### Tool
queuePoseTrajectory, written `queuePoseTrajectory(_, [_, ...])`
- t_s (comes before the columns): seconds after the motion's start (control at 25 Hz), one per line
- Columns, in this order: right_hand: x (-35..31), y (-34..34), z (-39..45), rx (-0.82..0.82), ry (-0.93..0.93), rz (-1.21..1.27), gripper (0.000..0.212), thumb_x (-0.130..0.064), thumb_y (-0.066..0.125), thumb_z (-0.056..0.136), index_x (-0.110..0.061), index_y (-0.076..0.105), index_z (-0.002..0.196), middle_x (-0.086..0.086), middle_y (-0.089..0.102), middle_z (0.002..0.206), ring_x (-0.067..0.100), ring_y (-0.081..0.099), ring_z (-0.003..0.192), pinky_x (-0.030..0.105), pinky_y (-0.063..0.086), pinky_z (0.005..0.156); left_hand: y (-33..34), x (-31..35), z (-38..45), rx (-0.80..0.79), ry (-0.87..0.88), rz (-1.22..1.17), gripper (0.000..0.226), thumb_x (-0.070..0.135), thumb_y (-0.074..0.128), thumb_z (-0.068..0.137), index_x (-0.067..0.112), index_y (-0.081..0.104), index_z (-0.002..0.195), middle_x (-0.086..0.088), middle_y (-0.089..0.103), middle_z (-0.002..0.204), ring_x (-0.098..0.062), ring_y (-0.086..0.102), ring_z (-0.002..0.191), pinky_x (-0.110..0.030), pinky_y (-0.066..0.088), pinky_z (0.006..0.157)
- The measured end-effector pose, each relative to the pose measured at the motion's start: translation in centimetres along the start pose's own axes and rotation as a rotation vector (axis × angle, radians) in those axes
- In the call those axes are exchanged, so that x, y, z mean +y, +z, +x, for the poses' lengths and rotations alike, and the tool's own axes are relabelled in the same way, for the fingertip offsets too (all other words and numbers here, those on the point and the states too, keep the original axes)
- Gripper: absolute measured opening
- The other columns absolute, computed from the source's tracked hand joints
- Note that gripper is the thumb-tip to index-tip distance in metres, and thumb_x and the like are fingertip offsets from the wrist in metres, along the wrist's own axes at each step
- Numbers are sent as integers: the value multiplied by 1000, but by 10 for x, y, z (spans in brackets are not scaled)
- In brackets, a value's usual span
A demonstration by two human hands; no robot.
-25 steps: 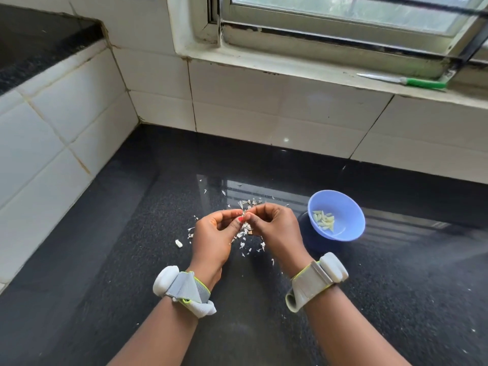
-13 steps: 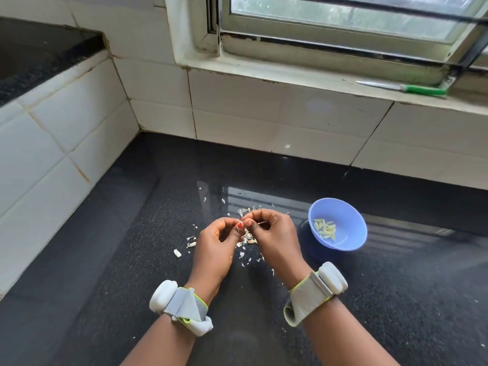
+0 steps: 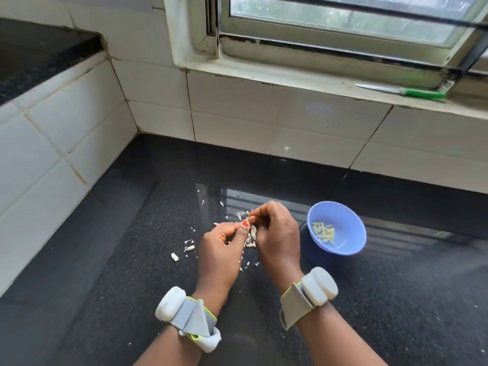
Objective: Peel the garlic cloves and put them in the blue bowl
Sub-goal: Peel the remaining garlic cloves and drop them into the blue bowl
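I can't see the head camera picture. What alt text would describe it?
Two hands, left hand and right hand, pinch a garlic clove above scattered peel on a black counter. A blue bowl holding peeled cloves sits just right.

Daylight is coming in through the window (image 3: 343, 19) and gleaming off the black counter (image 3: 396, 299). White tiles (image 3: 264, 120) are lining the wall behind it, grubby at the grout. A knife (image 3: 401, 90) is lying on the sill (image 3: 290, 77).
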State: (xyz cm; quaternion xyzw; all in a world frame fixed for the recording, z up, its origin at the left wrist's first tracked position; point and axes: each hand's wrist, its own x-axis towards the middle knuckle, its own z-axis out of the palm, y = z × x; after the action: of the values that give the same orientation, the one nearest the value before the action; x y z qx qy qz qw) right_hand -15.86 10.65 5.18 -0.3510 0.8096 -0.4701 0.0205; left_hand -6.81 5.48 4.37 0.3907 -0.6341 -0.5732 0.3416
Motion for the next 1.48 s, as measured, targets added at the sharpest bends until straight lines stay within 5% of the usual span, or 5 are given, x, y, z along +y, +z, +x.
queuePoseTrajectory(0.24, [1,0,-1,36,-81,-7,32,6,63,75,-25,57,75,-10,57,76,13,56,73,22,44,62,0,11,7,-39,-81,-137,15,19,64,88,9,74,81,-2,70,70,0,52,54,-18,42,56])
queuePoseTrajectory(0.52, [8,-7,5,-237,-15,205,32,6,70,78,-25,67,72,-15,67,75,6,63,76,18,48,71,-13,4,15,-94,7,223,18,18,57,93,16,67,78,-2,66,66,-9,47,50,-29,41,56])
queuePoseTrajectory(0.8, [8,-8,9,-204,-158,152,29,2,69,79,-27,66,79,-16,66,80,10,62,82,29,52,74,-17,20,15,-260,-366,-214,28,18,49,96,15,64,72,5,59,60,-7,56,59,-19,31,51])
queuePoseTrajectory(1.04, [4,-7,-2,-132,163,297,9,-18,73,87,-26,74,91,-11,74,83,3,69,79,23,56,72,-14,24,13,-78,-272,-178,18,16,56,94,6,70,87,2,67,70,-7,58,63,-8,38,46])
queuePoseTrajectory(1.48, [-3,-17,1,-296,121,344,11,-15,71,88,-24,76,91,-9,75,82,7,70,78,25,57,71,-18,17,13,-73,-12,154,21,27,56,93,17,67,80,2,67,68,-4,61,64,-17,46,58])
